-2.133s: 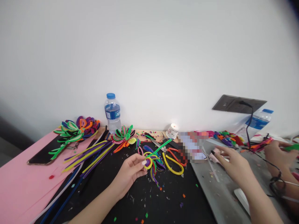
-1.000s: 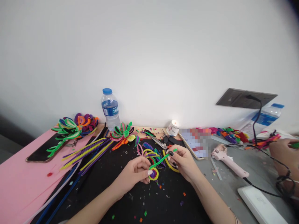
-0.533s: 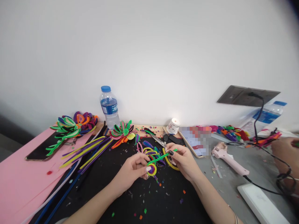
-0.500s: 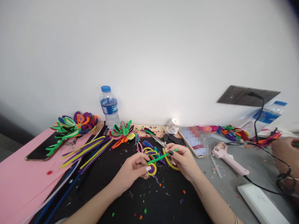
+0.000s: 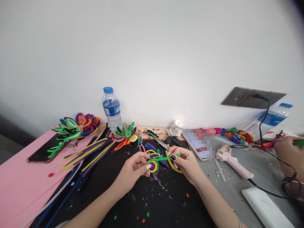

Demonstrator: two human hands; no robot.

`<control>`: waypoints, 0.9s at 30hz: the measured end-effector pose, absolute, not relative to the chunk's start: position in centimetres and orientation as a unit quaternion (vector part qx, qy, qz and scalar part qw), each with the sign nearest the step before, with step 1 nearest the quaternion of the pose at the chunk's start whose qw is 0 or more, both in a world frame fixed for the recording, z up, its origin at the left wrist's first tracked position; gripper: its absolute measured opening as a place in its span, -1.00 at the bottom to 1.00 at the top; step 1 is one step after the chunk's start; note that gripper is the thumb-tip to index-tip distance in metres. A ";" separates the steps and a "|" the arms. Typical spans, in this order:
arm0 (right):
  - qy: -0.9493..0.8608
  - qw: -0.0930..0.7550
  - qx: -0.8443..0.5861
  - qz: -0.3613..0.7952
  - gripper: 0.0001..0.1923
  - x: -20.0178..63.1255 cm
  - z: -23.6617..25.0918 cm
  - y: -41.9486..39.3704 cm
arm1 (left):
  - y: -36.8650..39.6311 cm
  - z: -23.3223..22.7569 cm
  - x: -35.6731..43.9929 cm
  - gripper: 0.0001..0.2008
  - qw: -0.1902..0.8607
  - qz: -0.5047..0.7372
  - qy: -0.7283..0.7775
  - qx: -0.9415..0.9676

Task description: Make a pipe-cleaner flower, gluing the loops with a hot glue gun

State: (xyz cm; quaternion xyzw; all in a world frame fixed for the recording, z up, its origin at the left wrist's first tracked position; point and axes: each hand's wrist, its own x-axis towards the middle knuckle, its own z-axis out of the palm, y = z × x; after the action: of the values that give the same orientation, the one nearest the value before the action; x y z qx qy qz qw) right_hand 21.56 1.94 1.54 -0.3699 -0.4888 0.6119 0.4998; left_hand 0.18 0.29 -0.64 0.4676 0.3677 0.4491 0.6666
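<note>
A: What are the hands doing at the lower middle of the frame?

B: The left hand [image 5: 133,171] has its fingertips pinched together on a small coiled disc of pipe cleaner [image 5: 152,165], purple at the core with a yellow ring around it. The right hand [image 5: 187,164] is clamped, thumb against forefinger, on the free end of a green pipe cleaner [image 5: 163,158] that runs leftward to the top edge of the coil.

A: Where does the coil sit?

B: Held just above the black mat [image 5: 152,202], right in front of a heap of looped yellow, purple and pink pieces [image 5: 152,150].

A: And around them?

B: Scissors [image 5: 161,144] lie just behind the heap. A water bottle [image 5: 111,109] stands against the wall, left of centre. Straight pipe cleaners [image 5: 92,155] fan out at mid-left beside a pink sheet [image 5: 19,186] with a dark phone [image 5: 40,153] on it. A pink glue gun [image 5: 231,161] lies on the grey surface to the right, and another person's hand [image 5: 287,152] shows at the right edge.
</note>
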 end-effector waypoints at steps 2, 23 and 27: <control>-0.496 0.494 -0.370 0.611 -0.88 21.6 1.5 1.9 | 0.3 -0.7 0.1 -0.83 0.662 0.454 0.369 0.469; -0.517 0.468 -0.377 0.610 -0.86 21.5 1.3 1.7 | 0.2 -0.5 0.1 -0.84 0.653 0.466 0.384 0.456; -0.519 0.466 -0.382 0.606 -0.85 21.4 1.5 1.7 | 0.1 -0.2 0.2 -0.83 0.653 0.465 0.398 0.447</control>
State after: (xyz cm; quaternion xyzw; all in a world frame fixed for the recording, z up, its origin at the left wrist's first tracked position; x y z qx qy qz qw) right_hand 21.35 1.68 1.50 -0.3821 -0.5191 0.6059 0.4664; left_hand 0.15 0.14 -0.22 0.4466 0.3977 0.4653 0.6526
